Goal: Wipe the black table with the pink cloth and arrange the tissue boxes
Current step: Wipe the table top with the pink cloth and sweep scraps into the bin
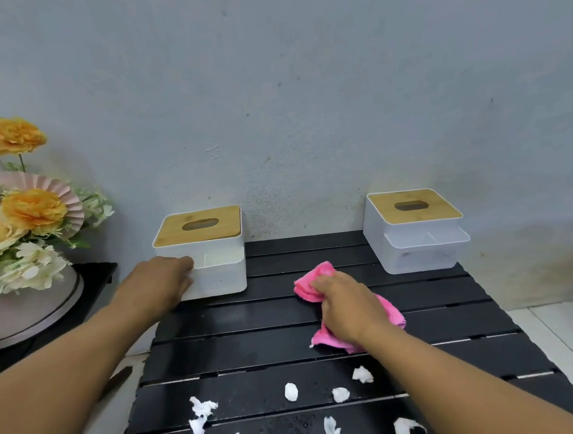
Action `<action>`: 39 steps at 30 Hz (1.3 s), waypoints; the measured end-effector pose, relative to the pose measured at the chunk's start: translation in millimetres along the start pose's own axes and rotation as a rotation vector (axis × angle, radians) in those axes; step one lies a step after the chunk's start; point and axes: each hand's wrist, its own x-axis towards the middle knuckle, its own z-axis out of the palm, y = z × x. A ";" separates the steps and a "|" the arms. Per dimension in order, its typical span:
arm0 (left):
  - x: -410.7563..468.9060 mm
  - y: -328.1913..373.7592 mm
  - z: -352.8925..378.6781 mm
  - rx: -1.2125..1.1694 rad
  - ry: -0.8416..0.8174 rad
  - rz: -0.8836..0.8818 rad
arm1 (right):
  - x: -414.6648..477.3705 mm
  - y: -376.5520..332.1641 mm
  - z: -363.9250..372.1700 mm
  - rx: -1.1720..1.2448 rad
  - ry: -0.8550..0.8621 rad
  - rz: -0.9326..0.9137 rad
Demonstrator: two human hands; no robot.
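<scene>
The left hand (162, 281) grips the near corner of the left box (210, 256) at the back left of the table (251, 321); I judge it should steady that box or lift it clear so the slats beneath get wiped. Mid-table, the right hand (349, 307) clutches the bunched cloth (316, 279) against the slats. It should press evenly along them, gathering the scraps (290, 391) at the near edge and not bumping the right box (415, 231).
</scene>
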 end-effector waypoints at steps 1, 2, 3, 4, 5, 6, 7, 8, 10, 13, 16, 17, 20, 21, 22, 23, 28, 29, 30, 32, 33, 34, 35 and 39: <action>-0.9 3.4 -3.1 0.010 0.013 0.013 | -5.1 5.7 -2.8 -0.021 0.019 0.012; -1.5 7.6 -6.3 0.022 0.022 0.025 | -10.8 8.8 -5.4 -0.049 0.035 0.014; -1.8 11.8 -8.8 0.027 0.030 0.035 | -16.4 10.6 -7.2 -0.067 0.041 0.007; -1.8 17.3 -11.0 0.021 0.045 0.045 | -21.3 13.1 -8.4 -0.070 0.045 -0.008; -1.0 23.9 -13.0 0.005 0.064 0.057 | -25.4 16.3 -9.7 -0.071 0.046 -0.018; -0.3 32.1 -15.0 -0.014 0.084 0.068 | -29.5 21.3 -11.0 -0.072 0.042 -0.015; 0.8 41.7 -17.5 -0.029 0.098 0.074 | -33.7 27.1 -12.6 -0.069 0.041 -0.004; 2.3 52.8 -20.9 -0.036 0.110 0.080 | -38.1 33.4 -15.1 -0.065 0.048 0.004; 6.5 72.8 -24.8 -0.029 0.130 0.103 | -47.0 43.3 -18.2 -0.067 0.075 0.014; 14.6 104.0 -26.5 -0.018 0.141 0.136 | -59.2 52.4 -20.1 -0.052 0.132 -0.009; 22.5 134.3 -22.8 -0.001 0.156 0.177 | -63.9 51.3 -20.9 -0.017 0.133 0.002; 24.9 144.2 -21.2 0.004 0.155 0.181 | -63.9 50.7 -20.6 -0.010 0.123 0.012; 32.0 172.4 -16.3 0.024 0.155 0.186 | -64.4 51.2 -19.9 0.005 0.132 0.012; 34.6 179.8 -14.1 0.028 0.154 0.185 | -64.3 51.5 -19.9 0.007 0.136 0.005; 37.1 186.8 -12.0 0.028 0.152 0.185 | -64.2 52.0 -19.9 0.007 0.137 0.001; 39.5 192.9 -10.1 0.028 0.151 0.187 | -64.1 51.9 -19.9 0.006 0.136 -0.005; 52.1 219.3 -3.2 0.050 0.162 0.229 | -62.6 56.0 -15.1 0.009 0.142 -0.012; 53.6 222.1 -2.0 0.049 0.164 0.232 | -61.9 56.3 -14.2 0.006 0.140 -0.013; 54.6 225.0 -0.5 0.048 0.168 0.236 | -61.8 56.9 -13.3 0.004 0.138 -0.011; 55.4 230.0 2.6 0.048 0.174 0.245 | -61.4 57.6 -12.7 0.000 0.139 -0.011; 55.3 231.8 4.2 0.050 0.173 0.247 | -61.1 58.0 -12.5 -0.002 0.139 -0.012; 55.2 233.3 5.1 0.052 0.170 0.249 | -60.8 58.4 -12.1 -0.002 0.139 -0.011; 55.4 234.5 5.8 0.053 0.171 0.248 | -60.9 58.5 -11.7 0.001 0.138 -0.010; 57.4 237.2 7.5 0.057 0.178 0.254 | -61.3 59.2 -11.9 0.000 0.138 -0.006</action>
